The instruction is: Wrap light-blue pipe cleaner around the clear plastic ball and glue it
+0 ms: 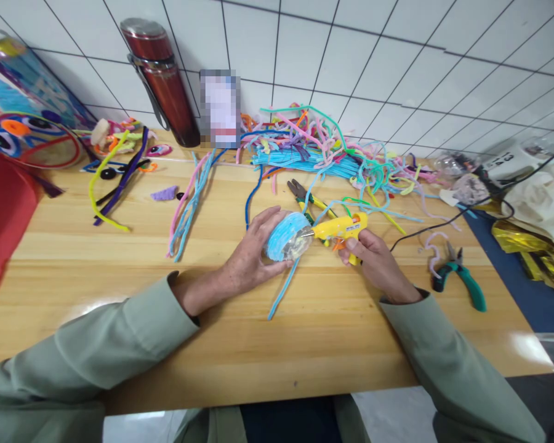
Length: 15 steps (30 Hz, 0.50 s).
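Note:
My left hand (253,246) is wrapped round a rounded clear object partly covered in light blue pipe cleaner (284,237); its exact kind I cannot make out. A loose blue pipe cleaner end (282,290) hangs from it toward the front of the table. In my right hand (373,257) is a yellow hot glue gun (344,227), gripped by its handle, a finger near the orange trigger. The metal nozzle points left and meets the bare, clear side of the rounded object. Just behind lie pliers with yellow-green handles (323,206), partly hidden by the glue gun.
A heap of coloured pipe cleaners (305,151) lies along the wall, beside a propped phone (220,109) and a red thermos (166,86). Teal-handled pliers (464,277) rest at right, near a black cord (434,226). Blue and pink pipe cleaners (191,206) lie left.

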Motion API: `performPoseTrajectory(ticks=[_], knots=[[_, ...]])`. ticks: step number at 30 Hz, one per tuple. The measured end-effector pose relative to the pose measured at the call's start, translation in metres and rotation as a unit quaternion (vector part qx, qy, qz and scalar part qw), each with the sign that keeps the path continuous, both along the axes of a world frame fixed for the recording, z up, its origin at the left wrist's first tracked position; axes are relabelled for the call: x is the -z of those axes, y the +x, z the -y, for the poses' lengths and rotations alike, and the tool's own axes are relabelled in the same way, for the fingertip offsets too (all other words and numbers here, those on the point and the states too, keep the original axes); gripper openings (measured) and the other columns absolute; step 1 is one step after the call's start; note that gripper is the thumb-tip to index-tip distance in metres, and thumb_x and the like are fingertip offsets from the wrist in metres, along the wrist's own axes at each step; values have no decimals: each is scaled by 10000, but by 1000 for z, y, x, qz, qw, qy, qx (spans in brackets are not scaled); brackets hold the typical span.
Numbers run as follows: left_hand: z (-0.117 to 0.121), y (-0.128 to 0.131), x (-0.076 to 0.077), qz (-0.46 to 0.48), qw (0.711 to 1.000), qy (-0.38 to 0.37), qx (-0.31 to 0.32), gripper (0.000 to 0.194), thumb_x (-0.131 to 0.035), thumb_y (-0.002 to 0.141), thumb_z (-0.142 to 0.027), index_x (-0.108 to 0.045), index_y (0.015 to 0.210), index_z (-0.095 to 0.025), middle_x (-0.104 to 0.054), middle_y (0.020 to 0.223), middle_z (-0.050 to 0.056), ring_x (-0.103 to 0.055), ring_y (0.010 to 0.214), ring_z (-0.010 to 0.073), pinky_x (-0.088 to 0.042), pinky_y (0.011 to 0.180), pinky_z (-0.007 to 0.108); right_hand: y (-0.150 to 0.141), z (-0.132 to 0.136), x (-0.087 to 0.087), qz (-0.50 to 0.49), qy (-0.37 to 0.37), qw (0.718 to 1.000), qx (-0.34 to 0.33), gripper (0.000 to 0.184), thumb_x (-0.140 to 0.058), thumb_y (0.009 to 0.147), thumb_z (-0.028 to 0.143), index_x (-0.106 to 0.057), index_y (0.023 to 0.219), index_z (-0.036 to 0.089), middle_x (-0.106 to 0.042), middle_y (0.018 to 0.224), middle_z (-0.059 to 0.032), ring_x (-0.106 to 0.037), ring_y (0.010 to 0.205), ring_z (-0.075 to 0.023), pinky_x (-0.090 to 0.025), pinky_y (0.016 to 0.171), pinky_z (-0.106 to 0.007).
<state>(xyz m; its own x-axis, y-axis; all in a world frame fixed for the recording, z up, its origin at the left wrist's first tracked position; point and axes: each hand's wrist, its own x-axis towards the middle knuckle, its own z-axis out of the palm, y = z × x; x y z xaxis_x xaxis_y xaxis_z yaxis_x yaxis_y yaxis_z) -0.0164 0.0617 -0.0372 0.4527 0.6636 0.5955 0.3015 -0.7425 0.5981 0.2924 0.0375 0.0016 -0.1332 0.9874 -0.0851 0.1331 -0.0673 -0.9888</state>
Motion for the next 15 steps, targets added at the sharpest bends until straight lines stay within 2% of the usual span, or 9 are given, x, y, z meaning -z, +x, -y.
performPoseTrajectory(ticks=[3,6,15], knots=[[0,-1,-1,-7,1000,-2,-2,1023,-853,926,-346,-217,1728,-323,-445,1669,183,-428,1595,385,-450,1292,626,0,0,2,-2,6,1000,16,557,-821,833,761,-634,779,238,-639,664,23,-519,575,-136,-390,585,-306],[0,-1,-1,-10,1000,0,-4,1020,-849,928,-350,-216,1727,-326,-439,1671,183,-432,1592,385,-457,1286,626,0,0,3,3,3,1000,5,560,-823,829,761,-641,772,234,-648,668,19,-532,586,-140,-399,597,-309],[0,0,-3,-12,1000,3,-2,1018,-840,935,-357,-201,1727,-332,-448,1657,185,-437,1587,388,-455,1286,626,5,1,-4,11,-2,1000,29,571,-836,809,770,-636,760,237,-644,658,22,-517,572,-134,-385,586,-308]])
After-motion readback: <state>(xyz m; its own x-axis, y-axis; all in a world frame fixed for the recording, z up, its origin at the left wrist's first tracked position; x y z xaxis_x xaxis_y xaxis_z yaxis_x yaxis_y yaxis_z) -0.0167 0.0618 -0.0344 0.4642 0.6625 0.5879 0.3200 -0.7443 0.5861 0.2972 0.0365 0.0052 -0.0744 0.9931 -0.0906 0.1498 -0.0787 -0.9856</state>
